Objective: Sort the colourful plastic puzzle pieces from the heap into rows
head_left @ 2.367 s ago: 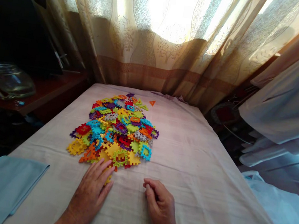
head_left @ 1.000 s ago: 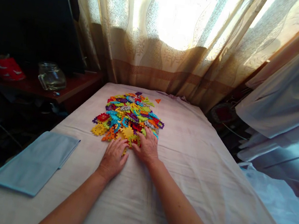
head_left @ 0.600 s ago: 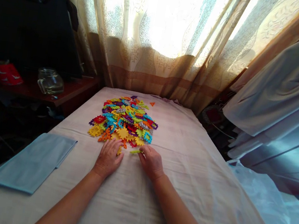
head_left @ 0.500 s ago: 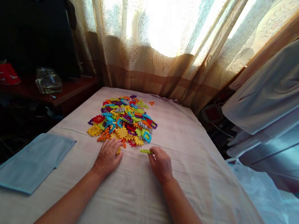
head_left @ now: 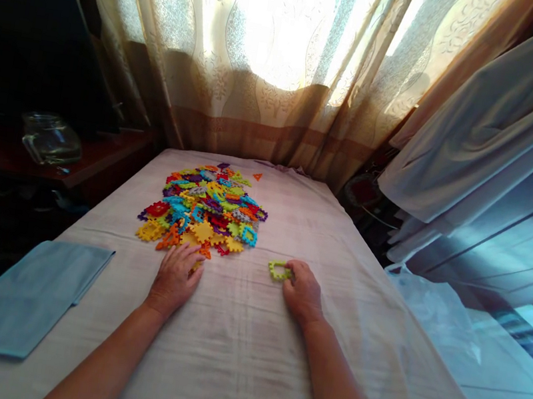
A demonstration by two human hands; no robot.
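Note:
My right hand (head_left: 303, 293) pinches a lime-green, square, frame-shaped plastic piece (head_left: 277, 271) with a toothed edge, to the right of the pile. The piece is tilted so that its open middle shows. At the near edge of a heap of interlocking toothed plastic pieces (head_left: 215, 205), my left hand (head_left: 175, 279) rests with its fingers loosely stretched forward. A bit of a yellow piece (head_left: 196, 266) shows between its thumb and forefinger; most of that piece is hidden. An orange piece (head_left: 169, 238) lies just beyond the left fingertips.
A folded light-blue cloth (head_left: 18, 298) lies on the left of the sheet-covered table (head_left: 229, 369). One orange triangle (head_left: 257, 176) sits apart behind the heap. A glass jug (head_left: 50, 140) stands on a dark side desk (head_left: 117, 149). Curtains (head_left: 261, 107) hang behind.
My right hand has moved right, away from the heap, and turned the green piece from edge-on to showing its frame. The left hand stays by the heap. The view has shifted to the right.

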